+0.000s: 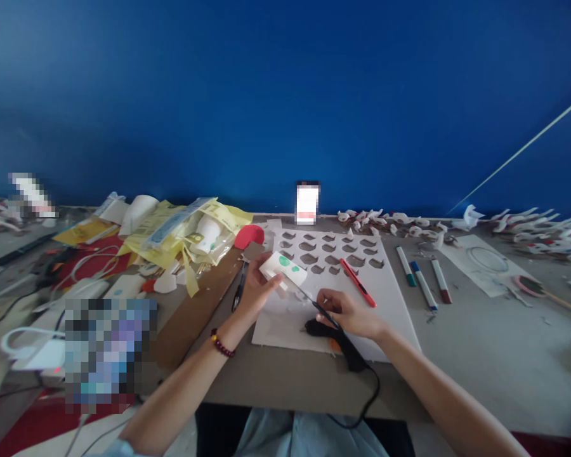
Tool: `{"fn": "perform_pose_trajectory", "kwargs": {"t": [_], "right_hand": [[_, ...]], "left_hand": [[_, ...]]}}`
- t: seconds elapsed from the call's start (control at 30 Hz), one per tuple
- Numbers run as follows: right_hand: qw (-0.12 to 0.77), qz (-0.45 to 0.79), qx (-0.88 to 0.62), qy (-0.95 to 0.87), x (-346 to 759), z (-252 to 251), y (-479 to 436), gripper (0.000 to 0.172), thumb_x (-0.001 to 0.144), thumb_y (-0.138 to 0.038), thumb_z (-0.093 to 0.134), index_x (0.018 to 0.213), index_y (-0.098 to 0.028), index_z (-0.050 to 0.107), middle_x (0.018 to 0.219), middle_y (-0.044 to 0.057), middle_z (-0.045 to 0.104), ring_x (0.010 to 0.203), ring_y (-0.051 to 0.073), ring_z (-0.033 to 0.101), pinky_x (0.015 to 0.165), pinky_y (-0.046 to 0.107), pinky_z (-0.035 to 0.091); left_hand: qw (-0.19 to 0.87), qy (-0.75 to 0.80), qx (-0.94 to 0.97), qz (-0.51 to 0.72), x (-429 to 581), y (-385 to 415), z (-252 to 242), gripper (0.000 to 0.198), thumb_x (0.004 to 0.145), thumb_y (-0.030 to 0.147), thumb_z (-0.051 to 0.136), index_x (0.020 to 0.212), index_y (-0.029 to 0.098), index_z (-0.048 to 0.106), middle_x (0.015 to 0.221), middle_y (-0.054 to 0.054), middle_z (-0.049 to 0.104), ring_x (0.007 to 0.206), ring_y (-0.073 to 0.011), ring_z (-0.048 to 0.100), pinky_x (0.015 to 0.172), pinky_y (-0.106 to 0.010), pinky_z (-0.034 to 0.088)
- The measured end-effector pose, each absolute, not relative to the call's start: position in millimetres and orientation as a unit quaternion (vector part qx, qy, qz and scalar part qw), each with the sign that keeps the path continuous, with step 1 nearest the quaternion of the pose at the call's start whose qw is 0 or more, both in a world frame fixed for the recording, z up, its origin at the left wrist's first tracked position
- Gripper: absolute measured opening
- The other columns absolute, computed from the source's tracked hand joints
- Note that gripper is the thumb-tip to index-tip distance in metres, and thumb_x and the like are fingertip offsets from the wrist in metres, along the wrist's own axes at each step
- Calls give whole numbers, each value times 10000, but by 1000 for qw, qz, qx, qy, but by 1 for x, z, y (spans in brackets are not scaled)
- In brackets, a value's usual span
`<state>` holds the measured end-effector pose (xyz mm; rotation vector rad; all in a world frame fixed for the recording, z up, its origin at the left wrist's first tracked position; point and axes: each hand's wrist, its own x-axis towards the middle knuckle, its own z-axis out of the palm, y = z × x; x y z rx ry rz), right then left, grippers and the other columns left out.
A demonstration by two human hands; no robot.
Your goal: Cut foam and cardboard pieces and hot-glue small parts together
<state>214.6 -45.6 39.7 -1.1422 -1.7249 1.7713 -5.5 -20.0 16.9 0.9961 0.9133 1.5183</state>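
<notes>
My left hand (259, 282) is closed around a white paper cup (290, 266) printed with green patches, which lies tilted on its side above the board. My right hand (345, 311) grips a thin tool (326, 314) with a black handle and a slim metal shaft. The shaft reaches up to the cup's near side; whether it touches is too small to tell. Below my right hand sits a black device (349, 352) with a cord hanging over the table edge. Under both hands lies a white board (387, 304) with rows of cut-out shapes.
A red cutter (358, 282) rests on the board. Several markers (423, 285) lie to its right. Yellow packaging (157, 231) and a brown strip (195, 311) are at left. Small white cut pieces (400, 219) line the blue wall, where a bright phone (307, 203) leans.
</notes>
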Motion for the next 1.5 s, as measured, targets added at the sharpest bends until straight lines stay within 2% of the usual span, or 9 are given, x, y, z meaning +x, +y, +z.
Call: {"fn": "perform_pose_trajectory", "kwargs": {"t": [0.13, 0.33, 0.57, 1.0, 1.27, 1.5], "right_hand": [[209, 631, -416, -621, 215, 38, -45, 444, 658, -489, 759, 714, -193, 434, 555, -72, 485, 516, 66, 389, 467, 200, 271], [206, 651, -409, -605, 214, 38, -45, 444, 654, -479, 763, 710, -192, 429, 541, -82, 479, 502, 52, 366, 465, 196, 262], [212, 665, -424, -577, 214, 44, -46, 457, 633, -471, 783, 697, -187, 431, 511, -84, 479, 467, 44, 365, 443, 191, 258], [232, 683, -386, -575, 216, 38, -46, 450, 704, -536, 707, 730, -194, 416, 511, -84, 453, 454, 49, 353, 445, 200, 238], [227, 679, -394, -577, 215, 43, -46, 459, 681, -530, 725, 723, -193, 415, 550, -76, 463, 487, 51, 360, 462, 206, 236], [224, 671, -406, -579, 216, 41, -46, 448, 670, -525, 727, 716, -195, 427, 533, -78, 475, 487, 57, 382, 470, 209, 255]], "left_hand": [[525, 387, 415, 634, -6, -21, 16, 511, 611, 338, 823, 1024, 223, 544, 915, -8, 640, 823, -163, 619, 741, -275, 477], [555, 380, 383, 634, -8, -22, 19, 405, 692, 411, 744, 1017, 232, 583, 963, -21, 651, 869, -185, 634, 742, -288, 493], [560, 383, 371, 634, -8, -24, 25, 365, 699, 373, 746, 996, 228, 591, 953, -20, 663, 903, -191, 638, 785, -295, 490], [546, 360, 451, 607, -4, -24, 9, 388, 727, 348, 745, 1045, 199, 578, 1085, -73, 651, 1042, -226, 608, 851, -310, 469], [525, 374, 466, 605, -5, -24, 13, 406, 723, 366, 745, 1048, 186, 581, 1086, -88, 652, 1038, -238, 609, 839, -318, 476], [527, 377, 460, 608, -6, -24, 11, 410, 716, 356, 754, 1062, 206, 593, 1109, -71, 638, 1002, -205, 613, 819, -285, 483]]}}
